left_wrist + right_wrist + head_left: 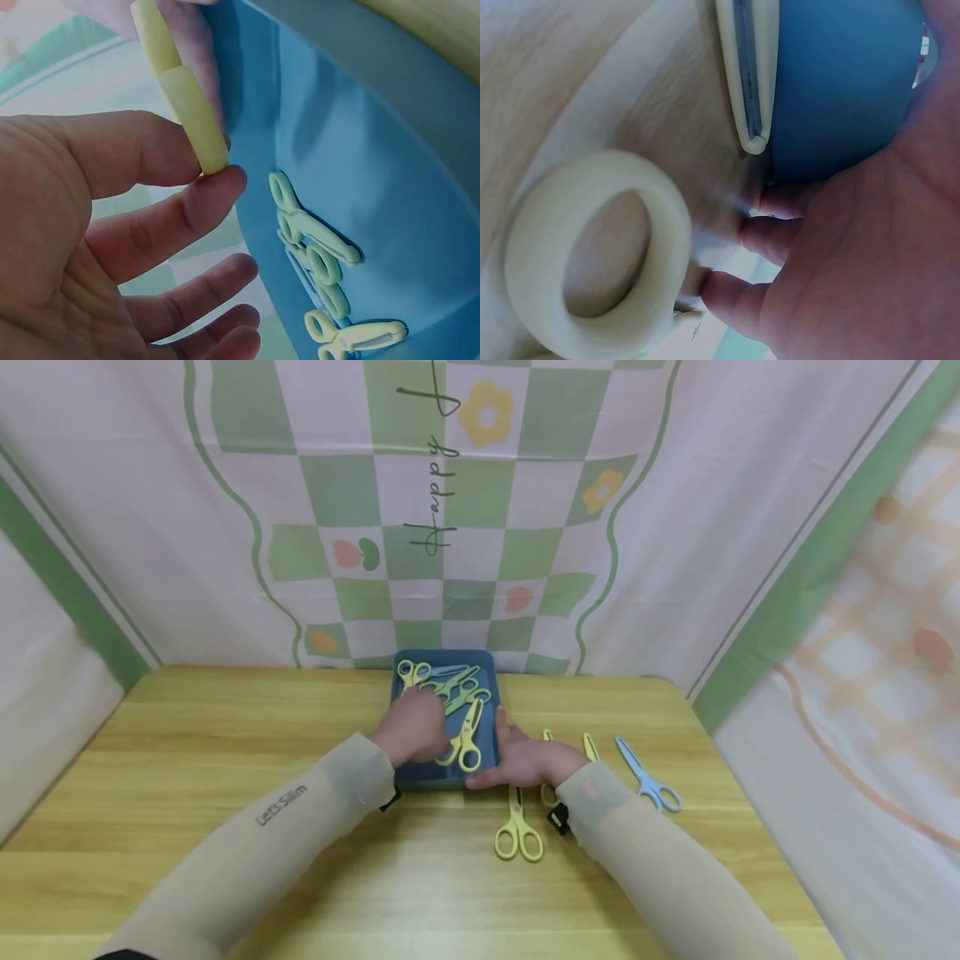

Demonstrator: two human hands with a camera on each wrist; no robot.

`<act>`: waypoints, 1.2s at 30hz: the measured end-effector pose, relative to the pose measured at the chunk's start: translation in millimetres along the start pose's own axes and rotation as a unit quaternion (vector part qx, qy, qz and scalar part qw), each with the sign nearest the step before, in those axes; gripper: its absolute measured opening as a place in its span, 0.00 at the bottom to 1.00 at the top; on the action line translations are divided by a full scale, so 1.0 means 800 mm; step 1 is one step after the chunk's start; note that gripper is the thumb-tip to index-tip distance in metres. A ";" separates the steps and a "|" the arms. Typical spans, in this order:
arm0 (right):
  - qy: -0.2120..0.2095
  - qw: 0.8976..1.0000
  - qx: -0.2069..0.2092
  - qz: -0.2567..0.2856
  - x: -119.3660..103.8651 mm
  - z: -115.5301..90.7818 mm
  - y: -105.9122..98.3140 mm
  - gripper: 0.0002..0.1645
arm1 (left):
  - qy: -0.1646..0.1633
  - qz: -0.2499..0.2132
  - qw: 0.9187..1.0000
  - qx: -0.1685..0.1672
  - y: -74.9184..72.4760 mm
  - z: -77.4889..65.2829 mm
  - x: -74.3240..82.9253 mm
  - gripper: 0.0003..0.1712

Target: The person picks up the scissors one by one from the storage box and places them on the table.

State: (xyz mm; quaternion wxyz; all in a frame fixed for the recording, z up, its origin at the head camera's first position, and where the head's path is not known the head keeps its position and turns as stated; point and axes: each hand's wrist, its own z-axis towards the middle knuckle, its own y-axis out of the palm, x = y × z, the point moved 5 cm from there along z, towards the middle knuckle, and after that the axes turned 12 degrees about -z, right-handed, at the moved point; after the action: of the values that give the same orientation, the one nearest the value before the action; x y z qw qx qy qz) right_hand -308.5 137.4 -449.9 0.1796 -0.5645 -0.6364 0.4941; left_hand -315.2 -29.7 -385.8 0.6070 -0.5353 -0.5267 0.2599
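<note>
My left hand (415, 722) is over the blue tray (444, 654), pinching the handle of yellow scissors (471, 735) between thumb and index finger. Seen from the left wrist, the yellow handle (196, 124) stands on edge between those fingertips, and the other fingers are loosely bent. The right hand (525, 760) is at the tray's right side, fingers spread and thumb along the near corner; it grips no scissors. Inside the tray lie green scissors (463, 687), blue scissors (447, 670) and small yellow scissors (412, 672) at the back left.
On the wooden table (225, 727), yellow scissors (517, 822) lie right of the tray's near corner. Two more yellow pairs are partly hidden by the right hand and sleeve, with one blade (591, 746) showing. Blue scissors (639, 770) lie farther right. A patterned curtain (480, 493) hangs behind.
</note>
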 end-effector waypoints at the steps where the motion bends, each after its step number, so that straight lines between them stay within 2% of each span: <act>1: -0.002 1.000 0.001 0.000 0.000 0.000 0.000 0.86 | 0.006 0.007 1.000 0.001 0.000 -0.002 0.001 0.15; 4: -0.003 1.000 0.004 -0.005 0.000 -0.001 -0.002 0.86 | 0.023 0.019 1.000 0.007 0.000 -0.008 0.004 0.18; 12: -0.010 1.000 0.012 -0.025 -0.001 0.002 -0.005 0.84 | 0.070 0.014 0.997 0.037 0.003 -0.030 0.006 0.20; 18: 0.001 1.000 0.009 -0.026 0.001 0.003 -0.002 0.86 | 0.135 0.023 0.987 0.086 0.001 -0.059 0.011 0.20; 21: 0.000 1.000 0.009 -0.016 0.001 0.003 0.000 0.86 | 0.156 0.017 0.983 0.096 0.002 -0.076 0.011 0.19; 27: 0.010 1.000 0.001 0.001 0.001 0.002 0.003 0.86 | 0.156 0.004 0.984 0.090 0.007 -0.100 0.009 0.19; 30: 0.013 1.000 -0.001 0.001 0.001 0.000 0.002 0.85 | 0.143 0.002 0.986 0.091 0.011 -0.109 0.007 0.20; 36: 0.007 1.000 -0.003 -0.004 0.000 -0.002 0.002 0.86 | 0.113 -0.040 0.989 0.082 0.025 -0.122 0.001 0.18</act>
State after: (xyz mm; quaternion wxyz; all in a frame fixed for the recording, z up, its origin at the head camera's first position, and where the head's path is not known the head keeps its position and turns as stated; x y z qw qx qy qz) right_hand -306.4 138.0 -450.7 0.1847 -0.5657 -0.6390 0.4873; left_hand -220.2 -59.7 -391.1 0.7140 -0.4883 -0.4530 0.2158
